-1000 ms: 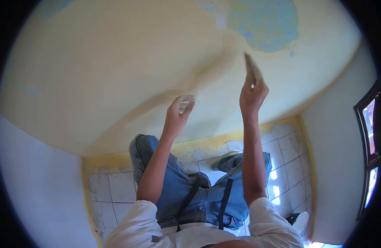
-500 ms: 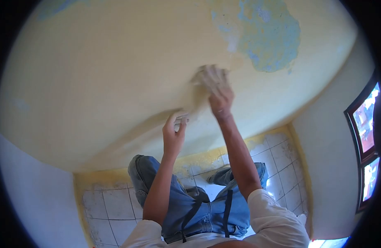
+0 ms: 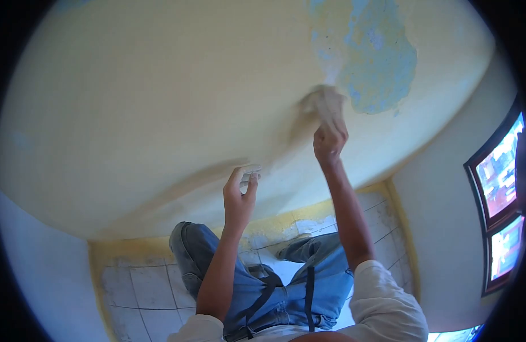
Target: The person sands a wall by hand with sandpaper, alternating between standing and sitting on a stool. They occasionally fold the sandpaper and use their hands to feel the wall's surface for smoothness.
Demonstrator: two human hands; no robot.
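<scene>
Right hand (image 3: 329, 139) is up against the yellow wall (image 3: 131, 102), fingers closed around a putty knife (image 3: 323, 104) with the blade lying flat on the surface, right at the lower-left edge of the bare blue patch (image 3: 377, 57) where the paint has come off. It's a bit blurred, so I can't tell how much filler is on the blade. Left hand (image 3: 239, 194) is lower down and well apart from it, pinching a second small scraper (image 3: 250, 172) that looks like it carries a dab of filler, held just off the wall. Below are the jeans (image 3: 263, 273) and a white tiled floor (image 3: 143, 285), with a window (image 3: 499, 199) off to the right. My take on doing this bit well: keep the blade at a low angle, press evenly, pull in one long stroke across the patch edge so the filler feathers into the good paint, and reload from the left-hand tool rather than scraping thin.
</scene>
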